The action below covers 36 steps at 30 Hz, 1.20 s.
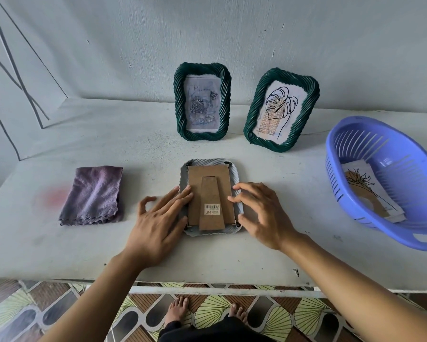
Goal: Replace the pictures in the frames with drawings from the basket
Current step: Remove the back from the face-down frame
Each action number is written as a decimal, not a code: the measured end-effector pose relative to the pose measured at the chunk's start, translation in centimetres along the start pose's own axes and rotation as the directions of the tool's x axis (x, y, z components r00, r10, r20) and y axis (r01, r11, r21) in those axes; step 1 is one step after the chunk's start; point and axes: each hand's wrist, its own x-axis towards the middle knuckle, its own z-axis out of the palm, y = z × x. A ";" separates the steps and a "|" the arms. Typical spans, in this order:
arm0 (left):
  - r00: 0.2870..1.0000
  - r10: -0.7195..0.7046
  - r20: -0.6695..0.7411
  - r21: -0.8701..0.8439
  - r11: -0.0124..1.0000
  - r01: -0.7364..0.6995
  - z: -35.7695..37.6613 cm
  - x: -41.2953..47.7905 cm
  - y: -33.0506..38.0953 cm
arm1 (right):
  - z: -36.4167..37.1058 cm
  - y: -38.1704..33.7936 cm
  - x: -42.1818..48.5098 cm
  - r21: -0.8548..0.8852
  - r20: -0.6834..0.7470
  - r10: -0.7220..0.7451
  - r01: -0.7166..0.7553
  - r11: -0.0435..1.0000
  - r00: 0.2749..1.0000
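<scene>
On the white table (pixel 232 255), a folded purple cloth (pixel 92 195) lies at 9 o'clock from the grey frame (pixel 207 161), which is face down at centre with its cardboard back (pixel 197 193) up. The left hand (pixel 158 218) rests on its left edge, fingers mostly straight and spread. The right hand (pixel 262 215) arches over the right rim, bent fingertips touching the backing, gripping nothing. Two green frames (pixel 226 95) (pixel 311 99) stand upright at 12 and 1 o'clock. At 3 o'clock, the blue basket (pixel 380 129) holds drawings (pixel 370 191).
</scene>
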 end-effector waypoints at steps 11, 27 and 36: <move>0.993 -0.101 -0.062 -0.214 0.973 0.086 -0.1 0.6 0.3 | 0.0 0.2 0.1 0.061 -0.013 0.019 -0.018 0.998 1.000; 0.954 -0.295 -0.050 0.125 0.946 0.299 -0.6 6.6 8.1 | -0.3 0.9 2.1 -0.118 -0.133 -0.017 0.001 0.993 0.991; 0.939 -0.342 -0.032 0.137 0.929 0.343 0.2 8.7 9.2 | -0.8 2.1 1.4 -0.107 -0.127 -0.047 0.033 0.994 0.991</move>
